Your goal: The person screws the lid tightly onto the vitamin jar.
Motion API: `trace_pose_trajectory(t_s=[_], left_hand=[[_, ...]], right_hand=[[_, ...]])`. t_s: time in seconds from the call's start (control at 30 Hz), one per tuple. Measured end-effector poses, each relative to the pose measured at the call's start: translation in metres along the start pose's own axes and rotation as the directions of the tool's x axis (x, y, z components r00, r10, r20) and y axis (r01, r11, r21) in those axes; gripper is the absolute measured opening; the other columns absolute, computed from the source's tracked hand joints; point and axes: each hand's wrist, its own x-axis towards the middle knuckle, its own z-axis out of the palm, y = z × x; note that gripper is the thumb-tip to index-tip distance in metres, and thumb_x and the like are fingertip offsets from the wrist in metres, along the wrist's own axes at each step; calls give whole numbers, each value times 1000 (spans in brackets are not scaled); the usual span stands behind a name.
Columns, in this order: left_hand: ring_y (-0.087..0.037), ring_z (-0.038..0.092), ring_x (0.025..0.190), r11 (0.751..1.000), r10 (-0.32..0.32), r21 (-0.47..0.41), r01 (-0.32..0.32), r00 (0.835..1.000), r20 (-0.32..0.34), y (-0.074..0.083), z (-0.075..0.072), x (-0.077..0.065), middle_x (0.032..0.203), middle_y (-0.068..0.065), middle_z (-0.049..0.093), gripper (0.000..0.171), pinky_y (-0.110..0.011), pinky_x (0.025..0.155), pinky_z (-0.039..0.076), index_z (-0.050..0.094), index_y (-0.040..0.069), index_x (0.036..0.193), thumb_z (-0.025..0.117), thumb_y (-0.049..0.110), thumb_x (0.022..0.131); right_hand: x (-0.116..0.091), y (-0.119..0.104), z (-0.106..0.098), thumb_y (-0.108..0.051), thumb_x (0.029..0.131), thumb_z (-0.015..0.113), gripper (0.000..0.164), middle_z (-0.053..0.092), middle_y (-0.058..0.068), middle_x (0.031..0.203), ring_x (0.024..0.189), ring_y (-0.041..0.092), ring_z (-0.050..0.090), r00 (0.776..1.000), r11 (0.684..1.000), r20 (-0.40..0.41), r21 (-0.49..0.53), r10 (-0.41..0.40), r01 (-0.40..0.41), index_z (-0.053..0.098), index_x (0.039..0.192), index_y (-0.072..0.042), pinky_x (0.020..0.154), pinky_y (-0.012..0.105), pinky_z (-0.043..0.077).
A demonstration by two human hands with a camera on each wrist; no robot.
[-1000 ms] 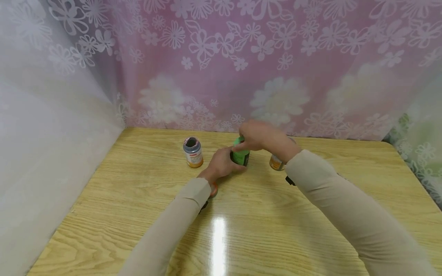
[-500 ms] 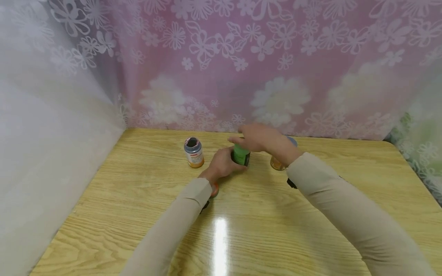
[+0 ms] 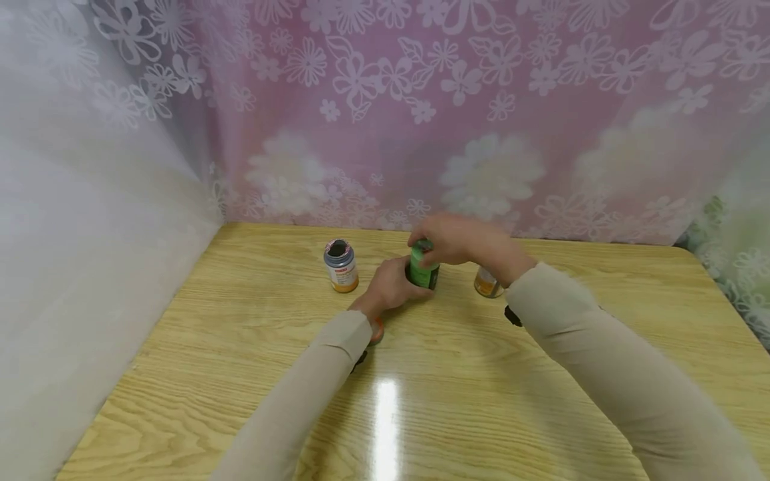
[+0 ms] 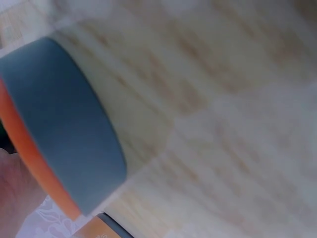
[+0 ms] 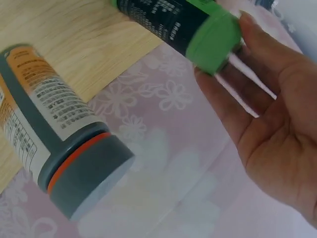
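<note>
A green bottle [image 3: 428, 275] with a dark label stands on the table near the back. My left hand [image 3: 391, 284] is wrapped around its lower body. From above, my right hand [image 3: 454, 240] grips the green cap [image 5: 213, 42] between fingertips and thumb, as the right wrist view shows. Beneath my left wrist lies a grey lid with an orange inner edge [image 3: 377, 331], which looms large in the left wrist view. Only a bit of my left hand [image 4: 17, 188] appears there, at the left edge.
An uncapped bottle [image 3: 342, 274] with torn foil around its mouth stands to the left. On the right, a white-and-orange bottle [image 3: 488, 283] with a grey cap [image 5: 91, 173] is partly hidden behind my right wrist. A flowered curtain [image 3: 361, 147] hangs behind the table.
My right fingers loosened and lifted over the cap half a second ago, and now they are curled around it again. The left hand keeps its hold on the green bottle.
</note>
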Motion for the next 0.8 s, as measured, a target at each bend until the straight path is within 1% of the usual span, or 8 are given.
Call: trace_pose_trajectory(t_s=[0.07,0.2,0.3,0.4,0.5,0.6,0.73,0.8], left_hand=[[-13,60,85,1000,5,-3,-5,1000,-6,0,1,0,101,0,63,52,-28,75,49,58,11,120,80,34,78],[-13,59,84,1000,7,-3,-7,1000,-20,1,3,0,100,1,63,51,-27,73,49,58,12,119,80,35,79],[-12,59,84,1000,2,2,-2,1000,-27,1,4,0,99,2,63,51,-27,73,49,59,12,119,80,36,78],[-13,60,84,1000,-3,3,3,999,-33,1,5,0,100,2,64,53,-27,73,49,59,13,121,80,37,79],[-14,60,87,1000,-12,15,13,999,-37,1,5,0,103,1,64,56,-27,75,49,59,14,125,79,38,79],[-14,60,91,999,-20,40,22,999,-43,1,5,-1,106,1,64,58,-28,78,48,58,15,127,78,40,79],[-13,62,87,999,-11,41,13,999,-45,2,6,-2,100,2,66,47,-27,77,49,62,15,117,78,39,80],[-12,62,83,999,-3,38,5,999,-43,2,6,-2,94,3,66,38,-26,73,50,63,14,110,77,36,82]], right_hand=[[0,-3,4,-21,92,66,37,62,10,117,99,23,60,999,999,-28,-30,30,-30,61,124,-4,81,37,49],[0,-11,11,-22,94,63,28,63,6,97,80,19,61,994,994,-69,-67,87,-92,63,114,-3,69,34,50],[-1,-16,17,-22,95,62,25,62,6,90,75,19,59,985,987,-109,-72,134,-143,62,110,-2,65,33,49],[-1,-20,23,-22,95,63,27,61,9,92,77,21,59,969,978,-162,-63,186,-198,62,110,0,63,33,49],[-2,-26,31,-24,95,62,30,61,12,95,80,24,60,946,965,-221,-52,239,-256,62,112,0,64,34,50],[-1,-32,40,-25,97,60,30,61,15,99,88,29,59,920,950,-276,-58,280,-307,62,112,1,72,39,51],[1,-40,48,-23,97,59,29,61,20,106,101,38,56,888,921,-331,-116,318,-373,63,114,1,85,46,49],[2,-43,50,-21,96,60,30,59,22,112,106,43,53,872,908,-342,-104,351,-406,62,117,1,84,47,50]])
